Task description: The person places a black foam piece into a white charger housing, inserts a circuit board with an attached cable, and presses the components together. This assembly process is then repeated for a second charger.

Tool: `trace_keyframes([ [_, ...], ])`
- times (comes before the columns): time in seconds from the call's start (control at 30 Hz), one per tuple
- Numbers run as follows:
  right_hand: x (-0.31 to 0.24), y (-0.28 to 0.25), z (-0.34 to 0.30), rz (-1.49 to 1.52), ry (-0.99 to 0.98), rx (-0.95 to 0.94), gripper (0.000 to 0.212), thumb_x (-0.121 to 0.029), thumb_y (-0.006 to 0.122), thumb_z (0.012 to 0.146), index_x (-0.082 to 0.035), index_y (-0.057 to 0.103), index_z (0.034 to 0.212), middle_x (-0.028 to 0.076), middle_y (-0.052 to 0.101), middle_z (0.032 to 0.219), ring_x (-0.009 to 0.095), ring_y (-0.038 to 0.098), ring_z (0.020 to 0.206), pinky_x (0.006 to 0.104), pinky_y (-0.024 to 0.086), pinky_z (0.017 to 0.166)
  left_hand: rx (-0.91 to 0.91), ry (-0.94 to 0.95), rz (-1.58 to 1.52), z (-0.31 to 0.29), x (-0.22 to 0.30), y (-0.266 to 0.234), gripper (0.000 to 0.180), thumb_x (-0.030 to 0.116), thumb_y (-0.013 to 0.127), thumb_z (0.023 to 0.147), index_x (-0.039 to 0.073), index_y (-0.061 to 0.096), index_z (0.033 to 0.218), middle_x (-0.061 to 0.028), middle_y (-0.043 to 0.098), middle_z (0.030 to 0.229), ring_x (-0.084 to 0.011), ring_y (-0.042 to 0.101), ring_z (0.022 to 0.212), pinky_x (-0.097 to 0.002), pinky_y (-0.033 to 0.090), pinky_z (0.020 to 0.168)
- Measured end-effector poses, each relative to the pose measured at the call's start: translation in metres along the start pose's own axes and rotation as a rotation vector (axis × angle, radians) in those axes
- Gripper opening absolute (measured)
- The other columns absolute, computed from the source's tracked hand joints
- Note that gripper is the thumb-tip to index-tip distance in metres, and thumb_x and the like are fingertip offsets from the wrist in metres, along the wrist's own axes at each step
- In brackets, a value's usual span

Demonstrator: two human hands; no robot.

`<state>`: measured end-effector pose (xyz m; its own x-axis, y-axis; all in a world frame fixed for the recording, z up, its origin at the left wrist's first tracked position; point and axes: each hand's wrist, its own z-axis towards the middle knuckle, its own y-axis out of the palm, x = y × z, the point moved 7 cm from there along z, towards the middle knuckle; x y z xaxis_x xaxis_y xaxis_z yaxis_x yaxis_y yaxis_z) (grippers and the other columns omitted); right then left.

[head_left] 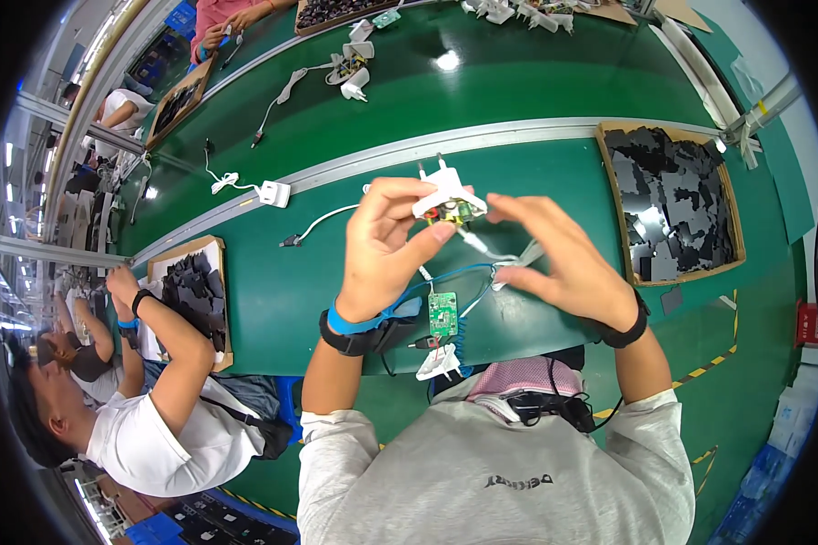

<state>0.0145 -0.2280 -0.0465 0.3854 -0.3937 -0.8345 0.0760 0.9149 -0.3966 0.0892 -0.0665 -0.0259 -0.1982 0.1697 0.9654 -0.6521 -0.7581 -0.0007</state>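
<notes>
Plug (445,186) in fingers (430,241), shirt lettering (520,480)

plug housing (445,189) in smooth white plastic, low sheen, its prongs (442,162) of bare metal; circuit board (443,309) hard-looking, slight gloss. worktop (563,168) smooth and green, throwing back light, edged by a dull metal rail (518,133). tray (615,204) of what looks like brown cardboard, its black pieces (668,213) part glossy, part matt; grey shirt (482,472) of matt, creased cloth.
</notes>
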Motion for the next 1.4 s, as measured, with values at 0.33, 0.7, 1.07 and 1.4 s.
trace_keyframes([
  [0.33, -0.015, -0.036, -0.007, -0.253, -0.1, 0.135, 0.03, 0.001, 0.067, 0.078, -0.002, 0.063, 0.107, 0.013, 0.061, 0.106, 0.025, 0.06, 0.101, 0.0315, 0.049, 0.084, 0.121, 0.353, -0.123, -0.015, 0.069, 0.0, 0.041, 0.005, 0.069, 0.086, 0.008, 0.039, 0.113, -0.0313, 0.059, 0.116, -0.0428, 0.06, 0.113, -0.0499, 0.052, 0.092],
  [0.7, 0.004, -0.071, -0.024, -0.452, 0.064, 0.376, 0.023, -0.005, 0.058, 0.092, -0.002, 0.058, 0.114, 0.015, 0.066, 0.105, 0.016, 0.063, 0.083, 0.0243, 0.05, 0.071, 0.189, 0.324, -0.081, -0.023, 0.074, 0.009, 0.043, 0.011, 0.07, 0.087, 0.011, 0.035, 0.112, -0.0362, 0.061, 0.112, -0.04, 0.063, 0.106, -0.0461, 0.053, 0.089],
  [1.07, -0.015, -0.08, -0.037, 0.699, -0.341, 0.386, 0.028, -0.008, 0.055, 0.096, -0.005, 0.044, 0.121, 0.029, 0.061, 0.115, 0.028, 0.067, 0.094, 0.0357, 0.057, 0.076, 0.012, 0.285, -0.097, -0.017, 0.062, 0.027, 0.049, 0.017, 0.071, 0.087, 0.011, 0.035, 0.118, -0.0334, 0.06, 0.112, -0.0367, 0.064, 0.101, -0.0426, 0.057, 0.078],
  [1.4, -0.025, -0.092, -0.053, 0.122, -0.48, 0.464, 0.033, -0.017, 0.059, 0.097, -0.006, 0.043, 0.123, 0.03, 0.058, 0.119, 0.037, 0.067, 0.093, 0.0422, 0.058, 0.076, 0.115, 0.15, -0.153, -0.015, 0.042, 0.028, 0.062, 0.001, 0.068, 0.086, 0.004, 0.035, 0.139, -0.0279, 0.06, 0.116, -0.0357, 0.066, 0.098, -0.042, 0.059, 0.077],
])
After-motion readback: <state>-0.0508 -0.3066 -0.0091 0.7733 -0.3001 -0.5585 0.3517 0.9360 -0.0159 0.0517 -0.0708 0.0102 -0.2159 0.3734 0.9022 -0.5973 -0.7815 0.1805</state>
